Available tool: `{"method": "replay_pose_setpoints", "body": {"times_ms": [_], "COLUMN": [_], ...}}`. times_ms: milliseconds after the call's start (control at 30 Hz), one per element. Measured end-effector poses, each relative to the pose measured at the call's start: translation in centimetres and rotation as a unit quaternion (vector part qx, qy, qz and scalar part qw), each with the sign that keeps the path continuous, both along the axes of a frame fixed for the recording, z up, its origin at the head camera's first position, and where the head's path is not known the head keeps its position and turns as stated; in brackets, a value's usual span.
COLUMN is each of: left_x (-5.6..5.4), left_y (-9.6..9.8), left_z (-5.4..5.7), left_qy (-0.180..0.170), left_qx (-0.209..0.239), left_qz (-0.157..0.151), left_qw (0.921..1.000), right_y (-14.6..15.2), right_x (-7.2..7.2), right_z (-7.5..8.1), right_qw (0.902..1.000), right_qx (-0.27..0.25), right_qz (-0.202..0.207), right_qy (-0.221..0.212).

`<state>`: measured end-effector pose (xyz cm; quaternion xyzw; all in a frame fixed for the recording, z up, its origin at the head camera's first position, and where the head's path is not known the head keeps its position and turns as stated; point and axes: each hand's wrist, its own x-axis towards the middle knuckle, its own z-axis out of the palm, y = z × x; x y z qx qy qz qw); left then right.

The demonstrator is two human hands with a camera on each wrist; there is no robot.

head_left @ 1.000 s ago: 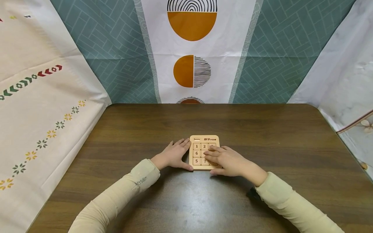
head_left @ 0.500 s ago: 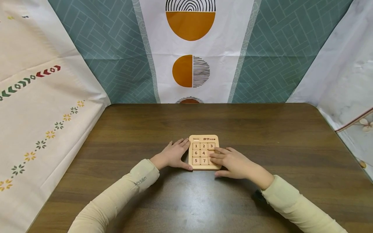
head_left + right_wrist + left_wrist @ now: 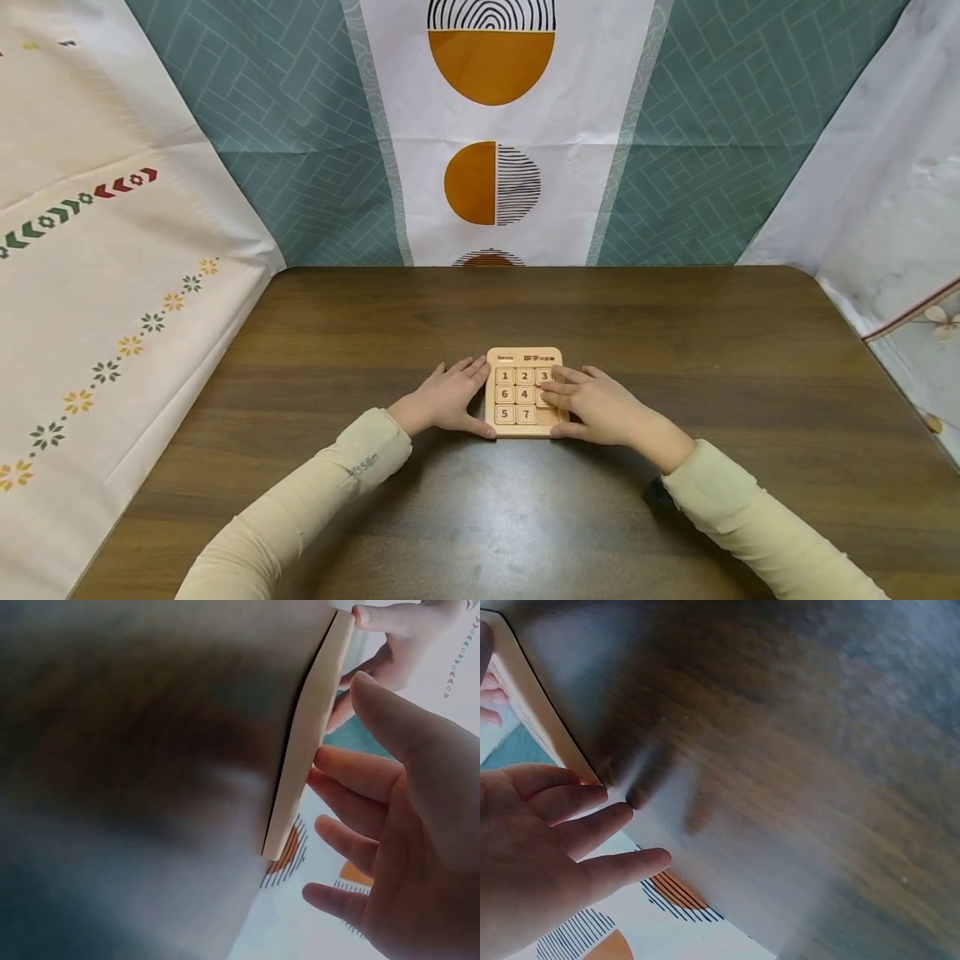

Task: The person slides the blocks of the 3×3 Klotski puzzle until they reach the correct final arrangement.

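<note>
A wooden number slide puzzle (image 3: pixel 515 431) lies flat on the table. Tiles 1, 2, 3, 6, 4, 5 and 7 can be read, and the bottom-right slot shows bare wood. My left hand (image 3: pixel 447 398) rests along the puzzle's left edge, thumb at the lower corner and fingers spread near the upper one. Extended fingers of my right hand (image 3: pixel 600 407) touch the tile at the right of the middle row, covering its number. The right thumb lies by the lower right corner. In the right wrist view, the puzzle's side edge (image 3: pixel 304 750) shows beside the fingertips.
The brown wooden table (image 3: pixel 375 317) extends around the puzzle on all sides. A patterned cloth (image 3: pixel 322 167) hangs behind its far edge, with pale cloths at the left and right. A small dark object (image 3: pixel 657 492) is partly visible under the right sleeve.
My right fingers moved down to the bottom-right tile, then pushed it up into the middle row, leaving the corner slot bare. The left hand kept its place on the puzzle's edge.
</note>
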<state>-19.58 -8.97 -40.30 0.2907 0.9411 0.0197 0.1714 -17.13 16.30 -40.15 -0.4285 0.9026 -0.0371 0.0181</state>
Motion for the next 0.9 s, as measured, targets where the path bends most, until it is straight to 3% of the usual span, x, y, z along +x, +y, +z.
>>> {"method": "replay_pose_setpoints", "body": {"times_ms": [133,400,900], "left_x": [0.0,0.0,0.0], "left_y": [0.0,-0.1,-0.1], "left_z": [-0.1,-0.2,-0.1], "left_qy": [0.001,0.001,0.004], "left_qx": [-0.001,-0.001,0.001], "left_qz": [0.0,-0.004,-0.004], "left_qw": [1.0,1.0,1.0], "right_y": [-0.3,-1.0,1.2], "right_x": [0.3,1.5,1.7], "right_z": [0.1,0.4,0.7], "right_qw": [0.9999,0.9966,0.9974], "right_qx": [-0.006,-0.009,-0.012], "right_qz": [0.01,0.07,0.044], "right_qy": [-0.003,-0.042,-0.056]}}
